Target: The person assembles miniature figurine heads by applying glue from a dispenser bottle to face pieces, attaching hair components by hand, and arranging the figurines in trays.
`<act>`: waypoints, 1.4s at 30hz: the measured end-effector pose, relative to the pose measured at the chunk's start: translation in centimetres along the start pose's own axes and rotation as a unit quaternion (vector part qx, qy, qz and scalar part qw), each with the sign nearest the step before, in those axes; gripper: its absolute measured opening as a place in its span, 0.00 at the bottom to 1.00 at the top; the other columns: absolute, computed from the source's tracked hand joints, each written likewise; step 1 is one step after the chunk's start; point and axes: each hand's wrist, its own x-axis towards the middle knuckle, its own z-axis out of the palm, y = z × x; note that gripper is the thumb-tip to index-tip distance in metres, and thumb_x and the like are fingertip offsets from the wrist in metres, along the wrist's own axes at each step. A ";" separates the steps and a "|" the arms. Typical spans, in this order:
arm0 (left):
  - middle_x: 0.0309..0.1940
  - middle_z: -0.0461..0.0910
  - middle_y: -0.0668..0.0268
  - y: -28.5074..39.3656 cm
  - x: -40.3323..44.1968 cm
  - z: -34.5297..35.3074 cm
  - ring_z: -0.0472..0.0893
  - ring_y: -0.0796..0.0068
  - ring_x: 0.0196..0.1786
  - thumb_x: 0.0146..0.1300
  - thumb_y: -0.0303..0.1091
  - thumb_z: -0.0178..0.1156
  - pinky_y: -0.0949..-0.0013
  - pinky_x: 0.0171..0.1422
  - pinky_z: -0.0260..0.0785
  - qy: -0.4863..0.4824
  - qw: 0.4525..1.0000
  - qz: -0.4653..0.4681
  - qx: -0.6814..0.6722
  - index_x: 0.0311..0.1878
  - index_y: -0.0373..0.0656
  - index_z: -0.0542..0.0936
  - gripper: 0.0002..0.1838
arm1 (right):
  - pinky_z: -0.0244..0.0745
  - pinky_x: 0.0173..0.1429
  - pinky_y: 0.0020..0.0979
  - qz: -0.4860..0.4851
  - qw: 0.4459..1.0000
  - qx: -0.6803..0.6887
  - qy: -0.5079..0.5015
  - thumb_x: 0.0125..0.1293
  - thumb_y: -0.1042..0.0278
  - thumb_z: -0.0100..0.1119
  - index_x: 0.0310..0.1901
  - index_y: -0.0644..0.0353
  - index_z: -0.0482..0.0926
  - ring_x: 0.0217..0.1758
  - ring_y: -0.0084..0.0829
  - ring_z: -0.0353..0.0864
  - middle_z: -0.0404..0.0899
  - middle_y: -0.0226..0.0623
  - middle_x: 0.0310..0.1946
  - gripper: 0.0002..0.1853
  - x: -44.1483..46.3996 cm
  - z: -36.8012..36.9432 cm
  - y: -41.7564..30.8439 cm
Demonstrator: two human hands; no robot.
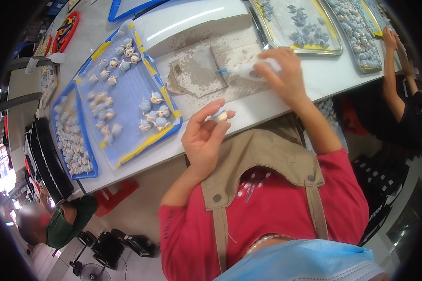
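My left hand (202,143) pinches a small blue-grey and cream figurine piece (219,115) between thumb and fingertips, above the table's front edge. A white squeeze bottle (246,71) with a thin blue tip is gripped in my right hand (287,77). The bottle lies tilted sideways, its tip pointing left over a stained square board (202,70). Tip and piece are apart. To the left of my hands, a blue tray (126,89) lined with paper and edged in yellow tape holds several similar pieces (154,112) in groups.
A narrower blue tray (94,165) full of pieces stands at the far left. Metal trays (341,50) of blue-grey parts sit at the back right. Another person's arms (391,70) reach over the table at right; a person in green (70,220) sits at lower left.
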 end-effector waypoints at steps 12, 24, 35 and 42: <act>0.54 0.74 0.56 -0.1 1.1 1.4 0.80 0.72 0.46 0.61 0.21 0.58 0.75 0.46 0.71 -0.002 0.985 -0.173 -0.022 0.58 0.33 0.69 0.22 | 0.67 0.51 0.34 0.002 0.980 -0.195 -0.034 0.51 0.66 0.68 0.44 0.55 0.79 0.47 0.32 0.76 0.81 0.30 0.37 0.17 4.7 -3.9 8.1; 0.49 0.75 0.61 -0.6 1.5 2.3 0.78 0.73 0.50 0.59 0.19 0.59 0.73 0.54 0.71 -0.046 0.976 -0.196 -0.078 0.59 0.32 0.68 0.24 | 0.60 0.53 0.37 -0.248 0.929 0.133 -0.239 0.49 0.70 0.67 0.54 0.49 0.75 0.50 0.32 0.71 0.76 0.33 0.38 0.26 1.4 -3.9 -4.5; 0.45 0.78 0.65 -1.2 0.7 1.1 0.78 0.80 0.45 0.65 0.25 0.56 0.77 0.50 0.70 0.016 0.991 -0.125 -0.046 0.57 0.33 0.71 0.18 | 0.56 0.51 0.37 -0.197 0.961 0.119 -0.156 0.49 0.66 0.67 0.45 0.46 0.80 0.47 0.30 0.71 0.78 0.23 0.36 0.19 0.0 -2.4 -6.0; 0.38 0.75 0.71 -1.2 0.8 0.5 0.69 0.89 0.36 0.64 0.23 0.56 0.83 0.44 0.65 -0.009 0.995 -0.092 -0.030 0.58 0.33 0.71 0.19 | 0.53 0.44 0.34 -0.146 0.989 0.008 -0.013 0.43 0.67 0.70 0.35 0.45 0.83 0.39 0.25 0.73 0.78 0.14 0.28 0.14 -3.3 -0.7 -7.3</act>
